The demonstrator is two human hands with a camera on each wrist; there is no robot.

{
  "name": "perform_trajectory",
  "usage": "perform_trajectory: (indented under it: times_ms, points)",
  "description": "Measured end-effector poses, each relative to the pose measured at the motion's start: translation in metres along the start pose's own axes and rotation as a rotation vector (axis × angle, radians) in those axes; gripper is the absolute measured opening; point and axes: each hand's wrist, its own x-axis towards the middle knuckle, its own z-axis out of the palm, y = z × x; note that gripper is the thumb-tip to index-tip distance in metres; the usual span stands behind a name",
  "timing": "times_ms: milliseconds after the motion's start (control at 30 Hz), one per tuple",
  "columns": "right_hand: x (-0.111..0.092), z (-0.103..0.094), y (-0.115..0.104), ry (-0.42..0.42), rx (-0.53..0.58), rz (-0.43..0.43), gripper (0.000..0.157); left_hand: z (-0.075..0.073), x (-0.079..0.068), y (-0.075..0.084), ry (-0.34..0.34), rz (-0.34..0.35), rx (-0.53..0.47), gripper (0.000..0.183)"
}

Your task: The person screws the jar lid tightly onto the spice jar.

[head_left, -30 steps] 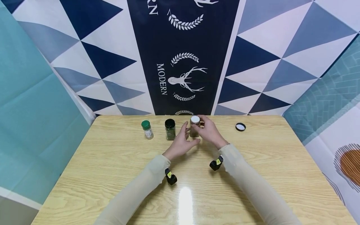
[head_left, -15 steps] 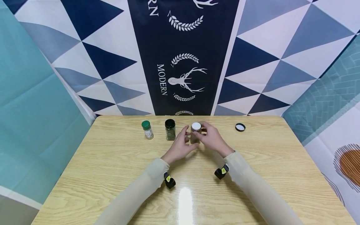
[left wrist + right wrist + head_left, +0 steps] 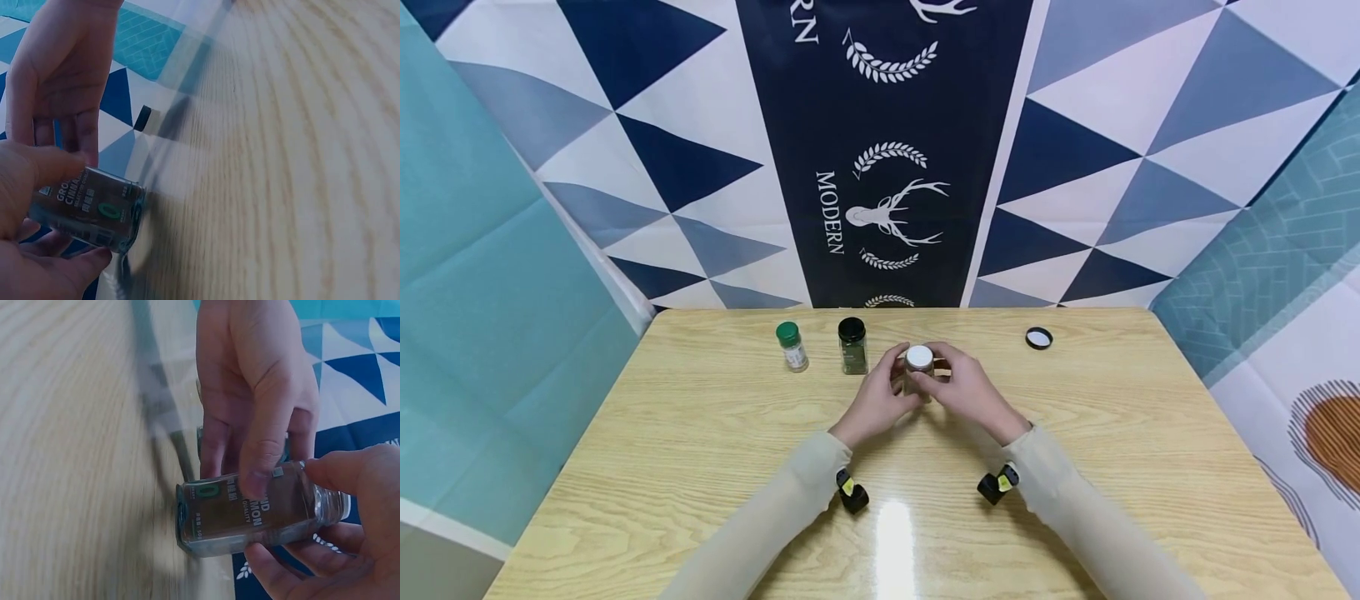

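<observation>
A glass jar of ground cinnamon with a white top stands between my hands in the head view. My left hand grips the jar's body from the left. In the right wrist view, the left thumb lies across the label. My right hand holds the upper part, its thumb and fingers around the neck. Seen from the left wrist, the jar's base is close over the tabletop, and the left fingers wrap its lower side. The palms hide part of the jar.
Left of my hands stand a jar with a black lid and a small shaker with a green cap. A black lid with a white inside lies at the back right of the wooden table. A patterned cloth hangs behind.
The cinnamon jar has come toward me in my right hand, away from the table's back edge. My left hand, earlier spread beside it, has closed around it.
</observation>
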Motion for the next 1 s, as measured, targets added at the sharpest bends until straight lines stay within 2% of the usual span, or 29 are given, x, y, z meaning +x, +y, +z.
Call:
perform_trajectory:
  times_ms: [200, 533, 767, 1000]
  points:
    - [-0.009, 0.002, -0.003, -0.010, -0.003, -0.012, 0.048, 0.000, -0.006, 0.002, 0.019, -0.002, -0.055, 0.078]
    - [-0.023, 0.004, -0.011, -0.032, -0.008, -0.021, 0.046, -0.003, -0.022, 0.003, -0.028, -0.016, -0.061, 0.068]
    - [-0.034, 0.006, -0.014, -0.037, -0.054, -0.040, 0.045, -0.002, -0.036, 0.005, -0.041, 0.001, 0.023, 0.056]
    - [-0.045, 0.006, -0.019, -0.089, -0.054, -0.043, 0.043, -0.002, -0.052, 0.006, -0.060, -0.013, 0.010, 0.052]
